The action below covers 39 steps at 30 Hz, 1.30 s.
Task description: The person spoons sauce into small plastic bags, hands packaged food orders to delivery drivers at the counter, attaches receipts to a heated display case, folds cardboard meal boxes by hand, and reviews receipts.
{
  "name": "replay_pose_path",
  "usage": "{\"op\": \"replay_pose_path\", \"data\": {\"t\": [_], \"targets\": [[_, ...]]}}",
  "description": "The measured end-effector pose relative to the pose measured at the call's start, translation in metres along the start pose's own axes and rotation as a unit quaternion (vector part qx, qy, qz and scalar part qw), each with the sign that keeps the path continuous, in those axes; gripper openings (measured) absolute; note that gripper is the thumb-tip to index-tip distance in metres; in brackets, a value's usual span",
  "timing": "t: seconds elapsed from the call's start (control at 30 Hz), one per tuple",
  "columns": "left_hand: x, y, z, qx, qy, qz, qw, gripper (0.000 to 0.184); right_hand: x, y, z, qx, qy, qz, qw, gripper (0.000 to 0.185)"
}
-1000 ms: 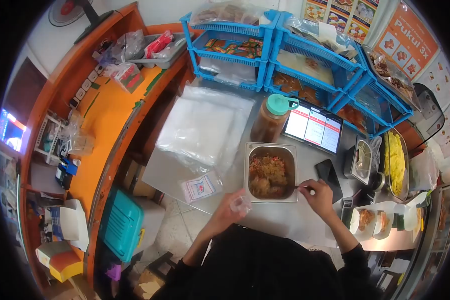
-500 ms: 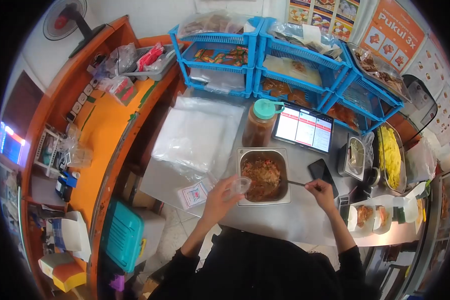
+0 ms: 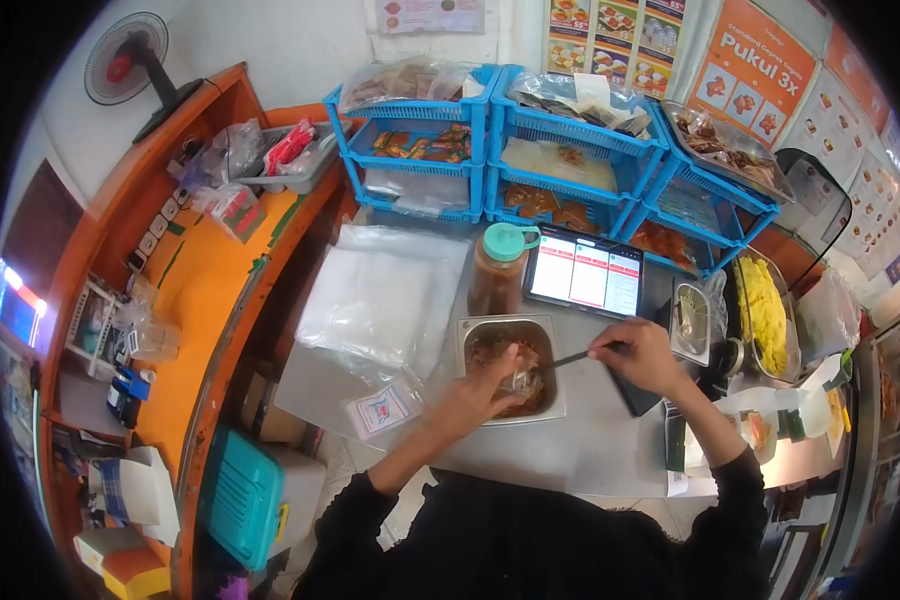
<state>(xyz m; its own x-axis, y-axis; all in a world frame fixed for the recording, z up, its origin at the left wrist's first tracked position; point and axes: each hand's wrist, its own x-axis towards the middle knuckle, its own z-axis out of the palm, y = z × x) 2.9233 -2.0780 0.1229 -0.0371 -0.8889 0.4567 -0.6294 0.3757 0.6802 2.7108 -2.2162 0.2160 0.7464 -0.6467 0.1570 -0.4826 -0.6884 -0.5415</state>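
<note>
My left hand [image 3: 475,395] is closed around a small clear plastic cup [image 3: 523,382], held over the square metal container [image 3: 554,405]. Reddish-brown chunky sauce [image 3: 488,352] fills part of that container. My right hand [image 3: 642,357] pinches the dark thin handle of a spoon [image 3: 572,359], whose head is hidden at the cup and sauce. Under my right forearm lies a black phone [image 3: 632,395], partly covered. Just behind the container stands a bottle [image 3: 495,285] of brown liquid with a turquoise lid.
A lit tablet [image 3: 585,272] leans at the back, before blue stacked baskets [image 3: 485,150]. White plastic sheets [image 3: 375,295] and a printed packet [image 3: 385,408] lie on the left. To the right are a tray of yellow food [image 3: 767,315] and paper food boxes [image 3: 715,440].
My left hand has moved right with the cup, from the container's left edge to above the sauce. My right hand has risen slightly, tilting the spoon handle upward. The view has shifted a little.
</note>
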Motion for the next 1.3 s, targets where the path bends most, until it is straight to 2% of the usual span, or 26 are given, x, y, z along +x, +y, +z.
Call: {"op": "replay_pose_path", "data": {"t": [0.03,0.07,0.13,0.17,0.2,0.23,0.27,0.33,0.37,0.43,0.47,0.53,0.67,0.73,0.77,0.83,0.9,0.97,1.0,1.07,1.13,1.17,1.2,1.23,1.27,1.3], "targets": [[0.002,0.0,0.001,-0.019,0.033,0.029,0.999,0.076,0.002,-0.008,-0.002,-0.097,0.026,-0.104,0.99,0.011],[0.004,-0.002,0.001,-0.018,0.032,0.032,0.999,0.076,0.003,-0.015,-0.003,-0.098,0.028,-0.104,0.989,0.011],[0.007,-0.007,-0.002,-0.159,-0.039,-0.153,0.974,0.077,0.005,-0.027,-0.005,-0.256,0.098,-0.331,0.903,0.019],[0.007,-0.011,-0.003,-0.158,-0.038,-0.152,0.975,0.077,0.005,-0.029,-0.009,-0.257,0.1,-0.332,0.902,0.019],[0.008,-0.016,-0.004,-0.327,-0.034,-0.172,0.929,0.077,0.005,-0.029,-0.013,-0.305,0.118,-0.374,0.868,0.021],[0.009,-0.02,-0.004,-0.486,-0.03,-0.186,0.854,0.077,0.006,-0.03,-0.016,-0.351,0.135,-0.414,0.829,0.023],[0.008,-0.023,-0.002,-0.485,-0.03,-0.184,0.854,0.077,0.006,-0.032,-0.02,-0.352,0.136,-0.414,0.828,0.023],[0.008,-0.023,-0.003,-0.423,-0.107,-0.133,0.89,0.078,0.008,-0.035,-0.025,-0.378,0.158,-0.43,0.804,0.02],[0.007,-0.023,-0.005,-0.422,-0.106,-0.135,0.89,0.078,0.008,-0.035,-0.025,-0.377,0.159,-0.431,0.804,0.02],[0.011,-0.01,-0.015,-0.482,-0.107,-0.187,0.85,0.071,0.008,-0.034,-0.024,-0.377,0.155,-0.424,0.809,0.02],[0.012,-0.011,-0.015,-0.482,-0.108,-0.185,0.85,0.071,0.007,-0.035,-0.024,-0.379,0.155,-0.423,0.808,0.02],[0.012,-0.013,-0.014,-0.396,-0.113,-0.171,0.895,0.064,0.004,-0.037,-0.023,-0.397,0.169,-0.42,0.798,0.02],[0.008,-0.011,-0.012,-0.346,-0.094,-0.23,0.905,0.058,0.0,-0.041,-0.023,-0.41,0.175,-0.413,0.794,0.02],[0.006,-0.012,-0.008,-0.316,-0.03,-0.204,0.926,0.053,-0.001,-0.045,-0.025,-0.353,0.153,-0.353,0.853,0.017],[0.004,-0.012,-0.008,-0.316,-0.03,-0.203,0.926,0.053,0.0,-0.046,-0.027,-0.354,0.153,-0.354,0.852,0.017],[-0.002,-0.013,-0.009,-0.253,-0.015,-0.232,0.939,0.047,0.001,-0.046,-0.032,-0.256,0.16,-0.233,0.924,0.009],[-0.01,-0.018,-0.01,-0.289,0.025,-0.228,0.929,0.046,0.001,-0.032,-0.027,-0.236,0.166,-0.183,0.94,0.005],[-0.015,-0.018,-0.011,-0.326,0.064,-0.223,0.917,0.046,-0.001,-0.016,-0.015,-0.219,0.17,-0.092,0.956,0.004],[-0.017,-0.014,-0.012,-0.335,0.077,-0.248,0.906,0.043,-0.001,-0.005,-0.001,-0.216,0.141,-0.057,0.965,0.005],[-0.019,-0.007,-0.011,-0.345,0.091,-0.273,0.893,0.04,-0.002,0.013,0.041,-0.183,0.128,-0.058,0.973,0.01],[-0.019,-0.001,-0.004,-0.333,0.113,-0.224,0.909,0.034,-0.007,-0.005,0.07,-0.17,0.135,-0.133,0.967,0.015],[-0.019,0.001,-0.001,-0.332,0.116,-0.224,0.909,0.034,-0.006,-0.008,0.085,-0.016,0.075,-0.136,0.988,0.017],[-0.02,0.002,0.002,-0.326,0.116,-0.239,0.907,0.032,-0.005,-0.011,0.098,0.14,0.014,-0.134,0.981,0.019],[-0.021,0.003,0.004,-0.32,0.114,-0.255,0.905,0.03,-0.003,-0.022,0.099,0.143,0.014,-0.134,0.98,0.019],[-0.022,0.003,0.003,-0.318,0.113,-0.257,0.906,0.03,-0.005,-0.034,0.096,0.324,-0.048,-0.018,0.945,0.018],[-0.022,0.003,0.003,-0.289,0.127,-0.245,0.917,0.031,-0.006,-0.041,0.092,0.488,-0.108,0.098,0.861,0.016]]}}
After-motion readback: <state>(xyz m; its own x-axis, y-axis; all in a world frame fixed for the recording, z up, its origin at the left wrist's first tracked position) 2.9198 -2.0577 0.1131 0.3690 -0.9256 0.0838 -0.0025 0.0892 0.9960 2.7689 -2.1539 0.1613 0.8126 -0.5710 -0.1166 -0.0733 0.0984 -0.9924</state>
